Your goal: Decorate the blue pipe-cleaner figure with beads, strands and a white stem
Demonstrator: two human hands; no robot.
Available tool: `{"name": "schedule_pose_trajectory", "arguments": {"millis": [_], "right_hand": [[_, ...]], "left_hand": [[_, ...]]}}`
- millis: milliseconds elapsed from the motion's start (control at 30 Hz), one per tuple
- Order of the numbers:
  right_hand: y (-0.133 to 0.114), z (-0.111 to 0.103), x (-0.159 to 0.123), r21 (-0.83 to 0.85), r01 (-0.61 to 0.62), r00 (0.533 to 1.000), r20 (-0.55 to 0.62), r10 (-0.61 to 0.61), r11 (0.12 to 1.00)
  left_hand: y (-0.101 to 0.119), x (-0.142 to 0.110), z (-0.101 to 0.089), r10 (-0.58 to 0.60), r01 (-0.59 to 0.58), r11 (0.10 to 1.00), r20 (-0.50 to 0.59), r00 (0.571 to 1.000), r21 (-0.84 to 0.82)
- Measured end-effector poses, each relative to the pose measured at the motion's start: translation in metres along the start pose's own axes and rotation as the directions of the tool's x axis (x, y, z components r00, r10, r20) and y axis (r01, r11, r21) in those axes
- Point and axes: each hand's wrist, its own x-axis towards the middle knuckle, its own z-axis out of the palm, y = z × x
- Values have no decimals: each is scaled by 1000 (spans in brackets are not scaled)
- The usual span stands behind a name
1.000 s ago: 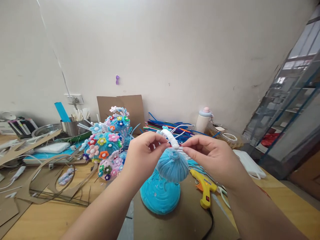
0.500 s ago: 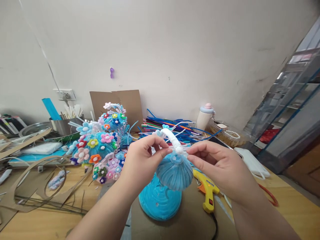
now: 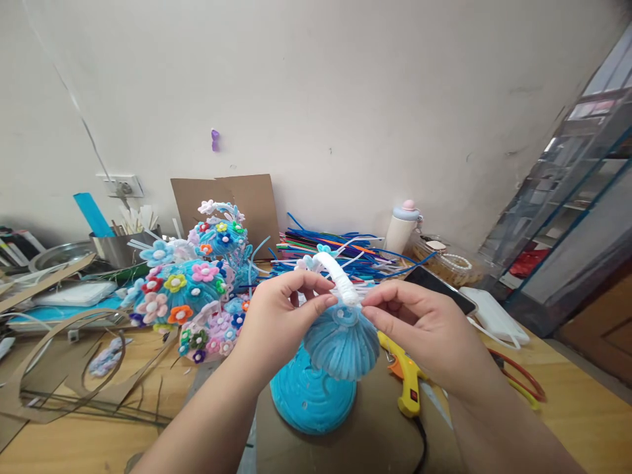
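Observation:
A pipe-cleaner lamp stands in front of me, with a ribbed pale-blue shade (image 3: 342,345), a white wrapped curved stem (image 3: 336,271) and a round bright-blue base (image 3: 312,398). Small blue and white flowers (image 3: 323,253) decorate the stem's top. My left hand (image 3: 291,322) is closed in a pinch at the left of the joint between stem and shade. From the right, my right hand (image 3: 419,322) pinches at the same joint, thumb against forefinger. Whether a thin strand lies between the fingertips is too small to tell. The shade hangs over the base, hiding its back part.
Right of the base lies a yellow glue gun (image 3: 409,385) on cardboard (image 3: 365,428). Flower-covered blue pipe-cleaner pieces (image 3: 190,289) stand at left. Behind are loose pipe cleaners (image 3: 336,240) and a white bottle (image 3: 401,227). A phone (image 3: 439,289) and white power bank (image 3: 494,316) lie at right.
My right hand has come slightly closer to the stem. The view has shifted a little, so most things sit slightly farther left. Both hands remain at the joint.

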Motion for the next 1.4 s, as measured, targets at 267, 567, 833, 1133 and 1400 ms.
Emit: {"name": "schedule_pose_trajectory", "arguments": {"millis": [267, 567, 833, 1133, 1400], "right_hand": [[-2, 0, 7, -128, 156, 987, -24, -160, 980], [1, 1, 11, -17, 120, 993, 16, -120, 993], [2, 2, 10, -77, 139, 990, 29, -137, 987], [1, -1, 10, -110, 131, 990, 67, -124, 985], [0, -3, 9, -122, 135, 987, 100, -123, 983]], "left_hand": [[-6, 6, -3, 6, 4, 997, 143, 990, -71], [-11, 10, -1, -25, 74, 977, 236, 972, -201], [-15, 9, -3, -46, 103, 970, 253, 966, -218], [-16, 7, -5, -7, 65, 978, 278, 961, -199], [-14, 5, -7, 12, 37, 985, 278, 961, -171]]}}
